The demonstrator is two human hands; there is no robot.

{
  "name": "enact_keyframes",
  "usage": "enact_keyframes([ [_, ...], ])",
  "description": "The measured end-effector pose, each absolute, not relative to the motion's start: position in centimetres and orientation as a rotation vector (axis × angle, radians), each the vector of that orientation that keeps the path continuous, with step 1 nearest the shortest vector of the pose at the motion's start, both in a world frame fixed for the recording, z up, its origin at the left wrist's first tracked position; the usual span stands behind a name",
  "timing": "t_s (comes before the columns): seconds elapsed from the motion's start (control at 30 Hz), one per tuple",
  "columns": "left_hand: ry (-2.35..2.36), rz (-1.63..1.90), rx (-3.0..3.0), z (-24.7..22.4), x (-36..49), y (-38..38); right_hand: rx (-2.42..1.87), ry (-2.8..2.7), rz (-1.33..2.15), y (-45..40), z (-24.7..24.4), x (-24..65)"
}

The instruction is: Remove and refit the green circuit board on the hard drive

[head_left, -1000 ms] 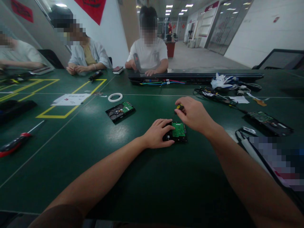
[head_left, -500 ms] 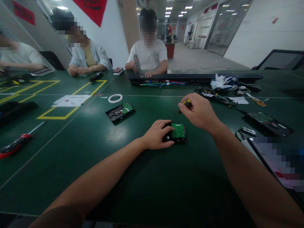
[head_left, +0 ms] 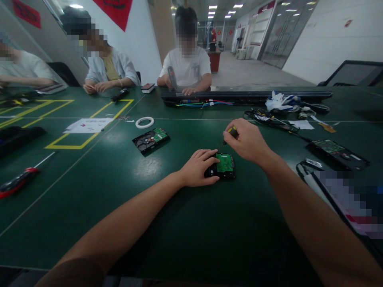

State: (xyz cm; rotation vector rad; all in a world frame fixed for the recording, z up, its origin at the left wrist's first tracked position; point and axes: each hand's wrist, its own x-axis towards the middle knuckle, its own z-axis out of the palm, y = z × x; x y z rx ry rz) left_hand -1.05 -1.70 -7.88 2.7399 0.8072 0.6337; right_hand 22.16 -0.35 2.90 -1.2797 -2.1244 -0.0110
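Note:
A hard drive (head_left: 225, 164) lies on the green table with its green circuit board facing up. My left hand (head_left: 199, 169) grips its left end, thumb at the near edge and fingers across the top and far edge, hiding that end. Above the drive's far side, my right hand (head_left: 247, 141) is closed around a screwdriver (head_left: 232, 132) with a yellow and black handle. Its thin shaft points down and left toward the drive's far edge. Whether the tip touches a screw is too small to tell.
A second hard drive (head_left: 151, 140) and a white tape roll (head_left: 145, 122) lie left of centre. A red and black screwdriver (head_left: 22, 180) is far left. Cables (head_left: 269, 120), another drive (head_left: 338, 153) and a tablet-like device (head_left: 344, 199) lie right. Several people sit across the table.
My right hand has moved slightly left, and the screwdriver's shaft now reaches toward the drive's far edge. My left hand keeps its place on the drive.

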Motion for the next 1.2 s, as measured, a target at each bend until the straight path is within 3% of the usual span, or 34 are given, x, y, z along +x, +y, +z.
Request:
enact_keyframes([
  [1.2, 0.801, 0.655, 2.726, -8.15, -0.92, -1.60, -1.291, -2.145, -0.002, -0.13, 2.70, 22.21],
])
